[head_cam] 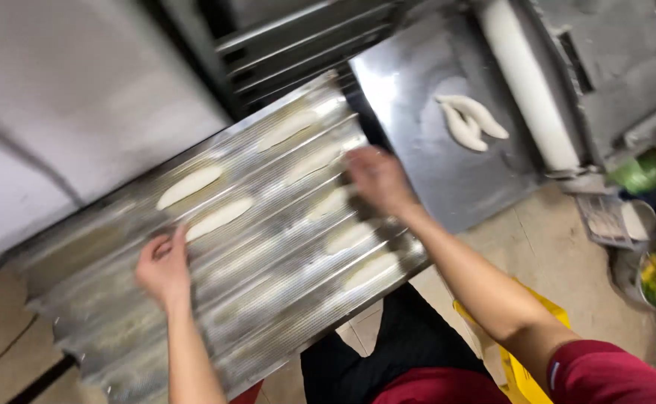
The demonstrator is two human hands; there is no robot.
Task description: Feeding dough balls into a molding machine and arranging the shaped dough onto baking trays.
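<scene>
The left hand (165, 269) rests flat, fingers spread, on the ridged metal tray (118, 314), likely steadying it. The right hand (376, 178), blurred, seems loosely open over the dough pieces (219, 217) lying in the grooves. Two more pieces (471, 120) sit on the desk (417, 82).

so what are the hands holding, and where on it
Both hands rest on the grooved metal tray: the left hand near its middle, the right hand toward its right end beside the dough pieces. Blur hides whether either actually grips anything.
</scene>
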